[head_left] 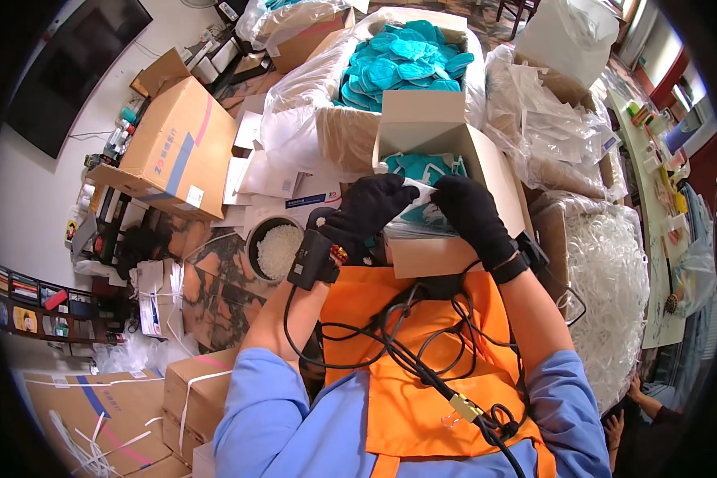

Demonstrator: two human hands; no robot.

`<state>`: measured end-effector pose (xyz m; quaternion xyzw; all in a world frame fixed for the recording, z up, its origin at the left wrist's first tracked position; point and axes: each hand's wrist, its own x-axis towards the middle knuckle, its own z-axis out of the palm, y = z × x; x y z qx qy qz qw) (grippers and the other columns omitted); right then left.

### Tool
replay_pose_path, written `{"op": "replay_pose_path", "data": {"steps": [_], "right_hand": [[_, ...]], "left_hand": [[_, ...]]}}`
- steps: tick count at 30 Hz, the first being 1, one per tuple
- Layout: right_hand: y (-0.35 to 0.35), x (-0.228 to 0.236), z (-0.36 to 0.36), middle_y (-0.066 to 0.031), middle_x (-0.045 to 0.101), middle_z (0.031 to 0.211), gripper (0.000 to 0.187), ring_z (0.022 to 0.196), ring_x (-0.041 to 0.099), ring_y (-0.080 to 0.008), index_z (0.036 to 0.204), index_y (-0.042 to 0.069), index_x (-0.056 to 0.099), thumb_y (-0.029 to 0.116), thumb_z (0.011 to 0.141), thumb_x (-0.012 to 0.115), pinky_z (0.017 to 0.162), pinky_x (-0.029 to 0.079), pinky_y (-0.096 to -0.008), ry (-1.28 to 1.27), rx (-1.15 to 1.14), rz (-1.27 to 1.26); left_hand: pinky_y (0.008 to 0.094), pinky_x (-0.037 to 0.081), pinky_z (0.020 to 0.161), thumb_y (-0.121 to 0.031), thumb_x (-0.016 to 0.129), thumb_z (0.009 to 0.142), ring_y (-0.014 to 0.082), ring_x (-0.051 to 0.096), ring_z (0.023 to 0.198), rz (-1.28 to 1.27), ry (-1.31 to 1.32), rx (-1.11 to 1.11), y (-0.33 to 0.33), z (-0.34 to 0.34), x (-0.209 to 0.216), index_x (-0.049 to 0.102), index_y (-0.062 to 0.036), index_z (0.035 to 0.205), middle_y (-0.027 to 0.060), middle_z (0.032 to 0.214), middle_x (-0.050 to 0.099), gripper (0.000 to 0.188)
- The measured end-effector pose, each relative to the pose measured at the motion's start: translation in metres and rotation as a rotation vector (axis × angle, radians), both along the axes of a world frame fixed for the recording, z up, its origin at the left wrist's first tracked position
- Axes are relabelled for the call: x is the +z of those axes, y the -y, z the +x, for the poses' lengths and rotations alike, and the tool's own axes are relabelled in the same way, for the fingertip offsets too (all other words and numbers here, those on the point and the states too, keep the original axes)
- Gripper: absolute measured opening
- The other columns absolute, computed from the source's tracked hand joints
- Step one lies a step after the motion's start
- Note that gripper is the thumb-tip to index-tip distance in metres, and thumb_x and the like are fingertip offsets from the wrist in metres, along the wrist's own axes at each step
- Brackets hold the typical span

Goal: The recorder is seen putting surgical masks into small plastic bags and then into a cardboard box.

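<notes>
My left hand (368, 205) and my right hand (473, 213), both in black gloves, pinch the top edge of a small clear-and-white plastic bag (420, 191) between them. Teal shows at the bag, but I cannot tell whether it is inside or behind. Below and beyond my hands stands an open white carton (492, 163) with its flaps up. Teal face masks (410, 166) with white straps lie in it, partly hidden by my gloves. Wired black devices are strapped to both my wrists.
Behind the carton, a plastic-lined box holds a heap of teal masks (410, 60). Clear bags (546, 119) fill a box at right, above a box of white straps (605, 271). A pot of white bits (279, 248) stands left. Another person's hands (616, 430) show lower right. Cables (406, 334) cross my apron.
</notes>
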<state>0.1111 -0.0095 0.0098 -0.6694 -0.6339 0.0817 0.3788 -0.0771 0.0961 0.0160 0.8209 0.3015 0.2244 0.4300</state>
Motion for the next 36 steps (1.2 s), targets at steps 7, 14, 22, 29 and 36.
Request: {"op": "replay_pose_path", "data": {"steps": [7, 14, 22, 29, 36], "right_hand": [[0.0, 0.014, 0.004, -0.0134, 0.067, 0.077, 0.019, 0.072, 0.064, -0.0321, 0.091, 0.005, 0.07, 0.023, 0.085, 0.067, 0.068, 0.05, -0.0353, -0.271, 0.243, -0.253], [0.007, 0.016, -0.003, -0.0105, 0.067, 0.075, 0.017, 0.073, 0.064, -0.0309, 0.082, 0.007, 0.069, 0.023, 0.084, 0.064, 0.065, 0.049, -0.0403, 0.072, 0.121, -0.054], [0.027, 0.041, -0.027, -0.0097, 0.058, 0.075, 0.007, 0.074, 0.059, -0.0284, 0.078, 0.01, 0.063, 0.017, 0.077, 0.061, 0.067, 0.045, -0.0406, 0.484, 0.3, 0.139], [0.026, 0.04, -0.015, -0.0094, 0.057, 0.082, 0.01, 0.079, 0.058, -0.0284, 0.087, 0.01, 0.06, 0.015, 0.079, 0.06, 0.071, 0.045, -0.041, 0.499, 0.092, 0.228], [-0.017, 0.05, 0.001, -0.0104, 0.06, 0.089, 0.023, 0.089, 0.06, -0.0297, 0.102, 0.008, 0.062, 0.011, 0.08, 0.062, 0.077, 0.047, -0.0416, 0.593, -0.03, 0.432]], "left_hand": [[0.0375, 0.048, 0.064, -0.036, 0.06, 0.091, 0.0277, 0.064, 0.067, 0.096, -0.026, -0.065, 0.01, 0.018, 0.014, 0.069, -0.0041, 0.092, 0.014, 0.072, 0.066, 0.033], [0.0402, 0.049, 0.062, -0.033, 0.056, 0.092, 0.0308, 0.065, 0.069, 0.206, 0.06, 0.039, 0.014, 0.044, -0.002, 0.068, -0.0052, 0.084, 0.0153, 0.074, 0.066, 0.031], [0.0408, 0.051, 0.059, -0.017, 0.055, 0.083, 0.0283, 0.065, 0.069, 1.055, -0.41, 0.096, -0.021, 0.057, -0.052, 0.064, -0.0118, 0.088, 0.0123, 0.078, 0.064, 0.011], [0.0405, 0.052, 0.07, -0.027, 0.06, 0.085, 0.031, 0.065, 0.086, 0.785, -0.388, 0.333, -0.05, 0.051, -0.031, 0.061, -0.0079, 0.102, 0.0161, 0.09, 0.064, 0.025], [0.0379, 0.05, 0.082, -0.024, 0.074, 0.078, 0.0284, 0.062, 0.098, 0.7, 0.157, 0.476, -0.02, 0.021, 0.031, 0.055, -0.0042, 0.114, 0.0163, 0.114, 0.061, 0.045]]}}
